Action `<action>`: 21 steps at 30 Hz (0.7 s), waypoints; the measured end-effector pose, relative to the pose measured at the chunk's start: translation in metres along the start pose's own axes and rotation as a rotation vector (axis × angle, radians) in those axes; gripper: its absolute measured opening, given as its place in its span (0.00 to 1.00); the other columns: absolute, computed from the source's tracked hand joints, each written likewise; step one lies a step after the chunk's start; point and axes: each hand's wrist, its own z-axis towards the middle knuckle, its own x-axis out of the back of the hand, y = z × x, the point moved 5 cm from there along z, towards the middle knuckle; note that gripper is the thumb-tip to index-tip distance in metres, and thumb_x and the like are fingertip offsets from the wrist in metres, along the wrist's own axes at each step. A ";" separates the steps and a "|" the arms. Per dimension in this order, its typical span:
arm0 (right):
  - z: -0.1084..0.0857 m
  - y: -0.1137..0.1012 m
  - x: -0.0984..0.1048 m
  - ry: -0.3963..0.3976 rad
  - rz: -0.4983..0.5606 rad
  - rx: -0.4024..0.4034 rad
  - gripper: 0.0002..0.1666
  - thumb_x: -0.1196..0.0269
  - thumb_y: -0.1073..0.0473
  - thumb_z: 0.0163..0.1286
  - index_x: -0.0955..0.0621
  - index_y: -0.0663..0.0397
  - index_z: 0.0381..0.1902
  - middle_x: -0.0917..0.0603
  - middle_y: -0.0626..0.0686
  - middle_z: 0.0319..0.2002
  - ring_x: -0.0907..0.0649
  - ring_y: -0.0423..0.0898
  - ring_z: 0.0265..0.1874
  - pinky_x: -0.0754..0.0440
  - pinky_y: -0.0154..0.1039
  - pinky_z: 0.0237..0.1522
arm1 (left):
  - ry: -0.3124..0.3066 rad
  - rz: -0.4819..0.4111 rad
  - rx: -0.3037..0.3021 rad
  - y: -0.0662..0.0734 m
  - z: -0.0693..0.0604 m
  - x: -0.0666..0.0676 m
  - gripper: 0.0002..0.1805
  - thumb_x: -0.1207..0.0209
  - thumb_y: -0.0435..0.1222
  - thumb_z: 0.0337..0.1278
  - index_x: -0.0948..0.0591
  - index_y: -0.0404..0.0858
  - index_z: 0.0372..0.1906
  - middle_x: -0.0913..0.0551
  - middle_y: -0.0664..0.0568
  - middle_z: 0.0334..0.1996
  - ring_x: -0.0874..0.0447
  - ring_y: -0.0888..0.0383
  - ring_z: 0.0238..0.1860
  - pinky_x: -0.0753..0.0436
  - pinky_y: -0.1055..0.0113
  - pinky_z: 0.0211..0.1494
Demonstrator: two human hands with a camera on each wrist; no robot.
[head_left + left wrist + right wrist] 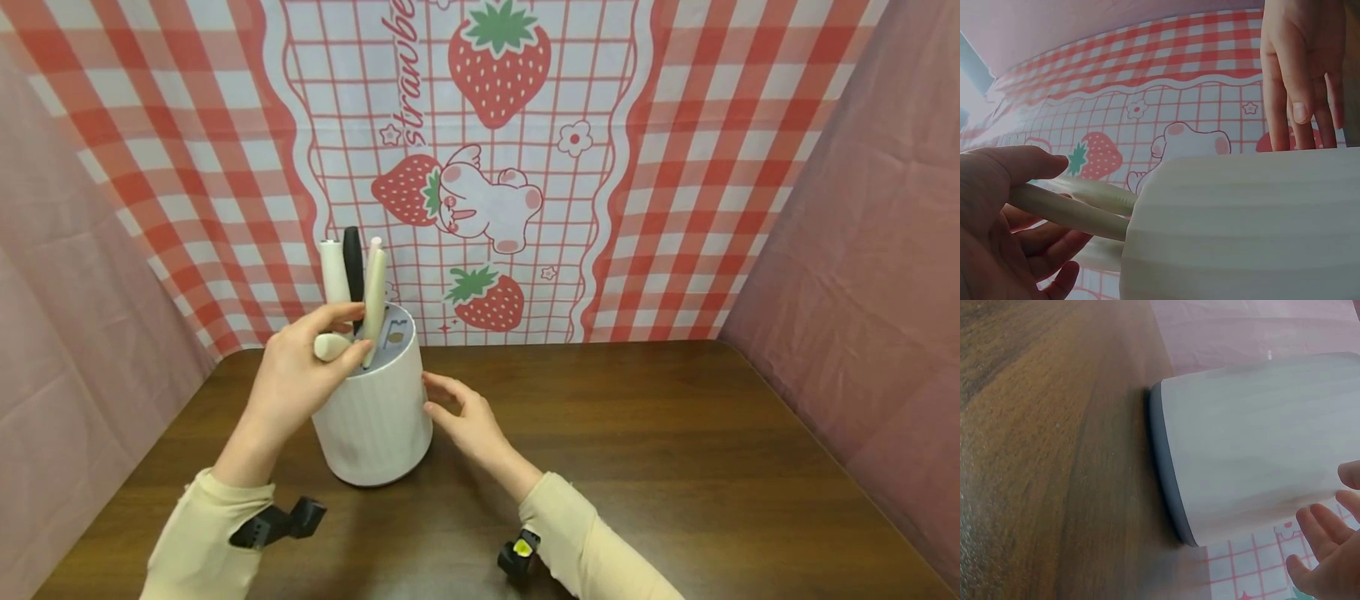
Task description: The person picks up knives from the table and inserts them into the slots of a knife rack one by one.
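A round white knife block (375,425) stands upright on the table. Several handles rise from its grey top. My left hand (300,358) is at the block's top left, thumb and fingers curled round a slim cream knife handle (375,296). A shorter cream handle (330,346) passes under the same hand; in the left wrist view, a cream handle (1075,215) lies between thumb and fingers. The blades are hidden inside the block. My right hand (472,421) rests its fingertips at the block's right side, fingers extended, as the right wrist view also shows.
A white handle (334,271) and a black handle (352,267) stand behind the left fingers. The brown wooden table (645,450) extends to the right. Behind it hangs a red-and-white strawberry cloth (675,167), with pink curtains (862,292) at the sides.
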 end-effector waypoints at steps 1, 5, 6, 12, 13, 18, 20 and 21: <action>0.001 0.004 0.000 -0.001 -0.008 -0.002 0.24 0.41 0.64 0.63 0.27 0.59 0.58 0.23 0.59 0.55 0.24 0.59 0.52 0.28 0.55 0.52 | 0.001 -0.002 -0.002 0.000 0.000 0.000 0.20 0.36 0.36 0.48 0.21 0.40 0.49 0.17 0.46 0.43 0.20 0.50 0.42 0.25 0.54 0.41; 0.001 0.002 0.000 -0.007 0.004 -0.016 0.24 0.42 0.65 0.63 0.28 0.60 0.58 0.24 0.59 0.55 0.24 0.58 0.53 0.29 0.56 0.52 | 0.019 -0.008 -0.019 0.003 -0.001 0.001 0.19 0.36 0.36 0.48 0.21 0.39 0.49 0.18 0.47 0.46 0.21 0.50 0.44 0.25 0.52 0.43; 0.001 -0.002 0.001 -0.009 0.006 -0.021 0.24 0.42 0.65 0.63 0.28 0.61 0.58 0.24 0.60 0.55 0.25 0.58 0.53 0.29 0.56 0.53 | 0.025 -0.008 -0.024 0.004 -0.002 0.001 0.19 0.36 0.35 0.48 0.21 0.39 0.49 0.19 0.46 0.45 0.21 0.50 0.44 0.25 0.52 0.43; -0.006 -0.029 0.004 -0.032 -0.014 -0.026 0.24 0.43 0.67 0.63 0.29 0.65 0.58 0.25 0.62 0.55 0.24 0.55 0.53 0.28 0.52 0.53 | 0.064 0.007 -0.036 0.010 -0.005 0.006 0.21 0.36 0.35 0.48 0.22 0.39 0.51 0.20 0.46 0.45 0.22 0.52 0.44 0.26 0.56 0.40; -0.006 -0.031 0.005 -0.035 -0.014 -0.025 0.24 0.43 0.67 0.63 0.29 0.65 0.58 0.25 0.62 0.55 0.24 0.55 0.53 0.28 0.52 0.53 | 0.073 0.008 -0.039 0.012 -0.005 0.007 0.22 0.35 0.35 0.47 0.22 0.39 0.51 0.20 0.46 0.44 0.22 0.51 0.44 0.26 0.57 0.40; -0.007 -0.036 0.009 -0.040 -0.021 -0.017 0.24 0.43 0.67 0.63 0.29 0.66 0.58 0.25 0.64 0.55 0.24 0.57 0.53 0.28 0.52 0.54 | 0.135 0.010 -0.084 0.020 -0.008 0.014 0.22 0.34 0.35 0.45 0.22 0.39 0.50 0.20 0.45 0.42 0.23 0.51 0.44 0.28 0.57 0.39; -0.008 -0.036 0.012 -0.039 -0.033 -0.016 0.24 0.43 0.67 0.63 0.29 0.65 0.58 0.24 0.63 0.54 0.24 0.58 0.53 0.28 0.49 0.53 | 0.178 0.009 -0.130 0.024 -0.010 0.017 0.22 0.33 0.33 0.44 0.21 0.38 0.49 0.20 0.46 0.43 0.23 0.51 0.44 0.29 0.56 0.42; -0.008 -0.037 0.014 -0.039 -0.040 -0.016 0.24 0.43 0.67 0.64 0.29 0.64 0.58 0.24 0.63 0.54 0.24 0.57 0.53 0.28 0.48 0.53 | 0.205 0.007 -0.160 0.027 -0.011 0.018 0.22 0.33 0.33 0.43 0.21 0.38 0.49 0.20 0.45 0.44 0.23 0.51 0.45 0.30 0.55 0.44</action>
